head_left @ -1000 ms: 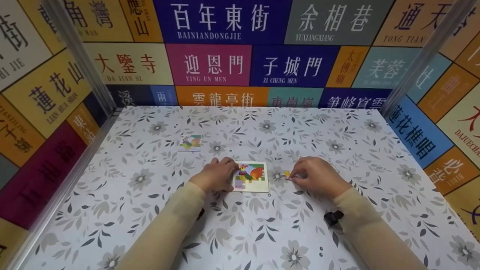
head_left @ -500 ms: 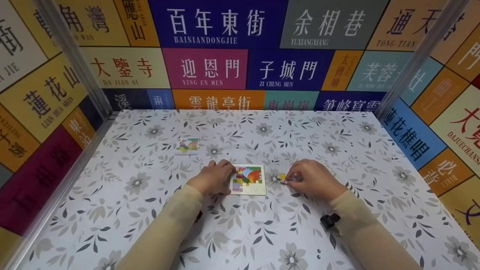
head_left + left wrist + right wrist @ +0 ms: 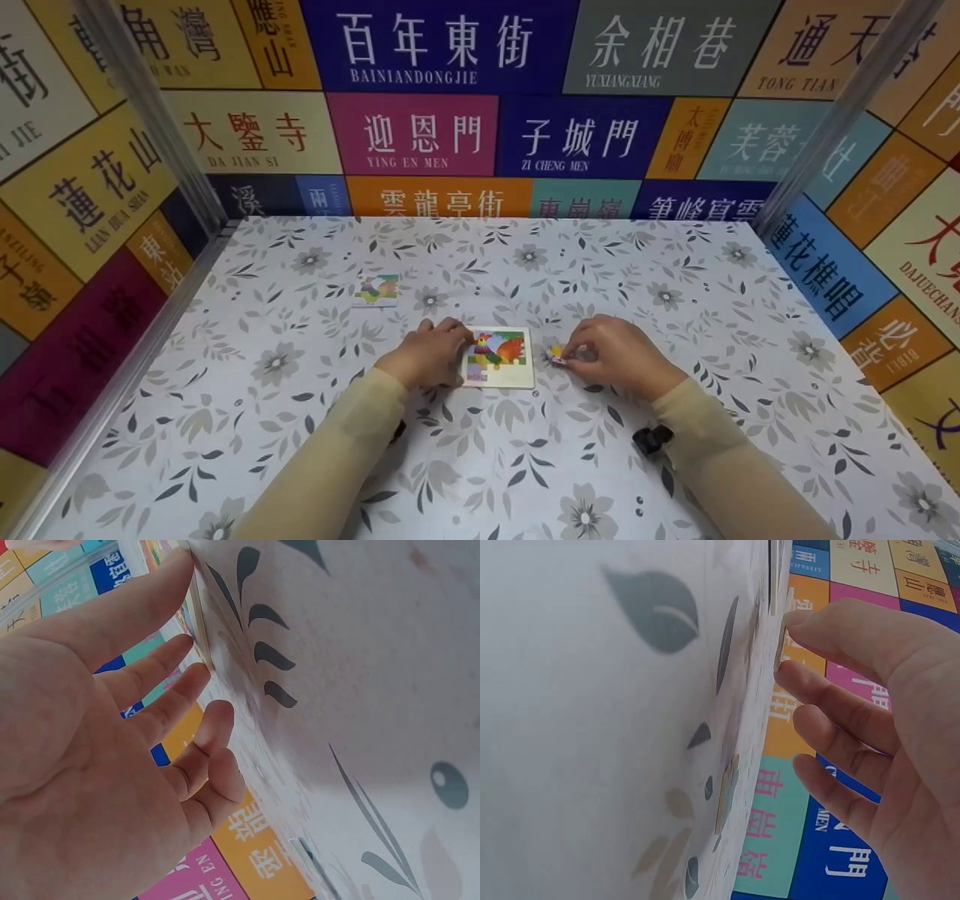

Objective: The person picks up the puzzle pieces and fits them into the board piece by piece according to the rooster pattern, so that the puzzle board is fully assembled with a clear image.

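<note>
A small framed jigsaw puzzle (image 3: 499, 352) of a rooster lies on the table, its lower right part showing bare cream backing. My left hand (image 3: 427, 354) rests at its left side; the thumb and fingertips touch the frame's edge, as the left wrist view shows with the fingers (image 3: 169, 656) fairly straight. To the right of the frame, my right hand (image 3: 619, 356) pinches a puzzle piece (image 3: 556, 358) between thumb and index finger. In the right wrist view this thin piece (image 3: 782, 641) is seen edge-on, and the other fingers are loosely bent, holding nothing.
Another loose puzzle piece (image 3: 727, 791) lies on the table below my right hand. A small card (image 3: 376, 290) with a similar rooster picture lies farther back on the left. Colourful sign-covered walls (image 3: 420, 135) border the flower-patterned table (image 3: 585, 465).
My right hand has moved a little to the left with the pinched piece, closer to the frame. The left hand stays at the frame's left side. The head view has shifted slightly.
</note>
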Tool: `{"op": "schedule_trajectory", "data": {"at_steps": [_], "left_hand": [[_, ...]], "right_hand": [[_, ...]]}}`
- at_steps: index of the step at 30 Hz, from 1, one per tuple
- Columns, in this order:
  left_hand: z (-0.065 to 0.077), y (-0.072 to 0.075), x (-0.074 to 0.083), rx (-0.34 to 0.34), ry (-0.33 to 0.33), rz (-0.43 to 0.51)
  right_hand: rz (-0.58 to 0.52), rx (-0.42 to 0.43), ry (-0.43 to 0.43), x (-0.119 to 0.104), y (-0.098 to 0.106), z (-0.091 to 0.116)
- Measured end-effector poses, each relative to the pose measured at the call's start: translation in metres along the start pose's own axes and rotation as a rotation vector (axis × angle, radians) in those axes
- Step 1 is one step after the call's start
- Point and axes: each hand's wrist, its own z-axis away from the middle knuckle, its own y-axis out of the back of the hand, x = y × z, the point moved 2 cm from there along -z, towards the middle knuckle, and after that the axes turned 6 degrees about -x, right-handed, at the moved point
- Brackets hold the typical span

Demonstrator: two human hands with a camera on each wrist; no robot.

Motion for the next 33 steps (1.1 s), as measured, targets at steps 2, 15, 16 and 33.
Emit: {"op": "schedule_trajectory", "data": {"at_steps": [2, 15, 16, 33], "left_hand": [[-0.001, 0.0, 0.0, 0.002, -0.003, -0.004], [-0.004, 0.0, 0.0, -0.002, 0.006, -0.013], [-0.003, 0.0, 0.001, -0.003, 0.009, -0.009], [0.001, 0.001, 0.003, 0.022, 0.01, -0.009]], "right_hand": [[0.003, -0.007, 0.001, -0.001, 0.0, -0.001], [0.034, -0.031, 0.068, -0.013, -0.005, -0.009], [0.038, -0.03, 0.071, -0.015, -0.006, -0.01], [0.044, -0.039, 0.103, -0.036, -0.014, -0.017]]}}
